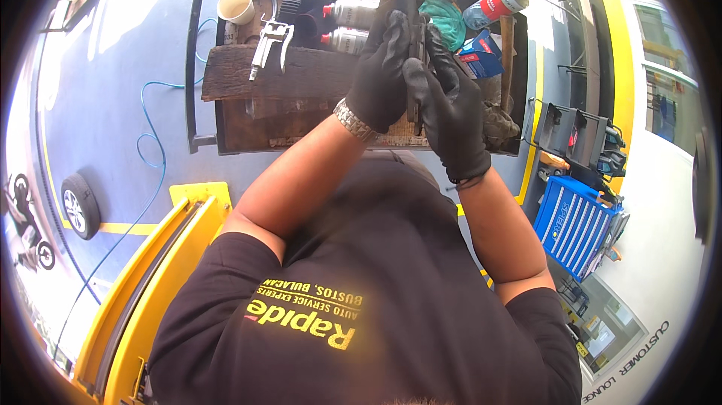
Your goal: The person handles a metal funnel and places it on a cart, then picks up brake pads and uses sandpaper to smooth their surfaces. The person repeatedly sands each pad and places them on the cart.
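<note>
Both my hands wear black gloves and are raised over a worn metal cart (201, 66). Between them stands a dark, thin flat part (419, 40), seen nearly edge-on, so its kind cannot be made out. My left hand (382, 66) grips its left side with the fingers pointing away from me. On the other side my right hand (455, 108) closes on the part, its thumb and fingers against it. Two spray cans (355, 12) lie just left of my left hand. A teal cloth (444, 21) and a blue box (481, 55) are beyond my right hand.
A wooden plank (263, 74), an air blow gun (271, 45) and a paper cup (236, 6) occupy the cart's left side. A red-and-blue spray can (498, 5) and a wooden handle (506, 59) lie right. A yellow lift arm (150, 277) and blue tool cabinet (577, 224) flank me.
</note>
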A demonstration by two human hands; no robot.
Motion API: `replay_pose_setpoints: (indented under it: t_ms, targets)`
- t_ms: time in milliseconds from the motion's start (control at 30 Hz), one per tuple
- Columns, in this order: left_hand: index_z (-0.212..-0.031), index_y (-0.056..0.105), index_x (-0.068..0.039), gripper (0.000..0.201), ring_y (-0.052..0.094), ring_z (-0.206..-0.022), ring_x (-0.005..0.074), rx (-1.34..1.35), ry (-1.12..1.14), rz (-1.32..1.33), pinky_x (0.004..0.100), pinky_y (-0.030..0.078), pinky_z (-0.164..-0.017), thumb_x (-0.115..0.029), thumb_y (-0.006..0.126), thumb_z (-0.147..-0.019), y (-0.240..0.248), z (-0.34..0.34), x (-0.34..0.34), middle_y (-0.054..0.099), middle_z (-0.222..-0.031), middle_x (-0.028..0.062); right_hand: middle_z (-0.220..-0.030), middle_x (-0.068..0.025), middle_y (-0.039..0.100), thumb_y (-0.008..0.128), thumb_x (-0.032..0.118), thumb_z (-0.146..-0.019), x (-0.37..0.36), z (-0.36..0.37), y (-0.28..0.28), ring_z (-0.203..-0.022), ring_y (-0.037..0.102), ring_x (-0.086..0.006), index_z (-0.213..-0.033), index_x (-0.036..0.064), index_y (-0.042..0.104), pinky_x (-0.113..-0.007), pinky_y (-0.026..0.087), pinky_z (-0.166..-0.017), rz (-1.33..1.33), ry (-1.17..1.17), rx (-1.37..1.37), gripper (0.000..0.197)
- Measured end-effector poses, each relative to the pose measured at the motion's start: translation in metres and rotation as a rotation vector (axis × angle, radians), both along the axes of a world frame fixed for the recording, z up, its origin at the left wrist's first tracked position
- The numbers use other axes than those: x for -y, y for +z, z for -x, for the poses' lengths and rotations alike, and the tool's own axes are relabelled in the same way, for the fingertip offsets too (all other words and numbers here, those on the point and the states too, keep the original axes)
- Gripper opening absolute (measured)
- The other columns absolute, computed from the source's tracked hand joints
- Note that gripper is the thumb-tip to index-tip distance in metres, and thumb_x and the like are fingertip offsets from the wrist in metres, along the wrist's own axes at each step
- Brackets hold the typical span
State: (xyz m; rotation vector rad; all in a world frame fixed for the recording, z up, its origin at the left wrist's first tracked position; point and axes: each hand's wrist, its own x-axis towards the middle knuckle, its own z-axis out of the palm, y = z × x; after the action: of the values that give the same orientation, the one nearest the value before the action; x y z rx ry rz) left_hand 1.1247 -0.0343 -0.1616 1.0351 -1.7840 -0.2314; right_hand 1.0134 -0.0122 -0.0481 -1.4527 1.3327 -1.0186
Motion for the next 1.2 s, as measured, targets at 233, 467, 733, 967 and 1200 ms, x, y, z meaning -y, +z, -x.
replay_pose_setpoints:
  t_ms: [233,467,733,967,1200]
  targets:
    - [-0.143,0.053,0.008,0.049,0.051,-0.135,0.0601,0.038,-0.016,0.084,0.0599,0.041,-0.118,-0.014,0.058,-0.100,0.026,-0.006,-0.004,0.054,-0.145,0.0366,-0.079,-0.0021,0.069,0.066,0.031,-0.107,-0.010,-0.003,-0.002,-0.071,0.060,-0.0036,-0.126,0.0009,0.072,-0.027,0.050,-0.059,0.020,-0.045,0.003,0.036]
    - [-0.151,0.042,0.013,0.058,0.057,-0.131,0.0539,-0.042,-0.015,-0.014,0.0552,0.046,-0.114,-0.011,0.055,-0.100,0.014,0.001,-0.011,0.055,-0.145,0.0365,-0.129,-0.0136,0.071,0.062,0.027,-0.109,0.020,0.015,-0.014,-0.115,0.067,-0.0180,-0.144,-0.0035,0.060,-0.031,0.055,-0.096,0.039,-0.006,-0.230,0.047]
    - [-0.138,0.059,0.003,0.044,0.060,-0.126,0.0486,-0.019,0.016,0.017,0.0529,0.049,-0.110,-0.009,0.062,-0.096,0.033,-0.004,-0.019,0.061,-0.137,0.0283,-0.101,-0.0095,0.075,0.069,0.037,-0.102,0.031,0.004,-0.014,-0.093,0.068,-0.0129,-0.127,-0.0038,0.068,-0.030,0.056,-0.081,-0.017,-0.199,0.057,0.048]
    - [-0.135,0.058,0.006,0.047,0.053,-0.131,0.0551,-0.196,-0.053,-0.183,0.0570,0.045,-0.114,-0.009,0.064,-0.091,0.048,-0.007,-0.021,0.057,-0.139,0.0322,-0.122,-0.0170,0.073,0.069,0.025,-0.102,0.064,0.014,-0.020,-0.114,0.069,-0.0269,-0.128,-0.0025,0.069,-0.039,0.057,-0.096,-0.067,-0.162,0.100,0.038]
    - [-0.133,0.061,0.001,0.041,0.057,-0.124,0.0511,-0.077,-0.071,-0.009,0.0563,0.043,-0.116,-0.009,0.062,-0.092,0.046,-0.012,-0.017,0.062,-0.126,0.0282,-0.131,-0.0189,0.071,0.072,0.031,-0.100,0.042,0.003,-0.010,-0.125,0.067,-0.0279,-0.135,-0.0069,0.065,-0.038,0.055,-0.102,0.109,-0.228,-0.020,0.052]
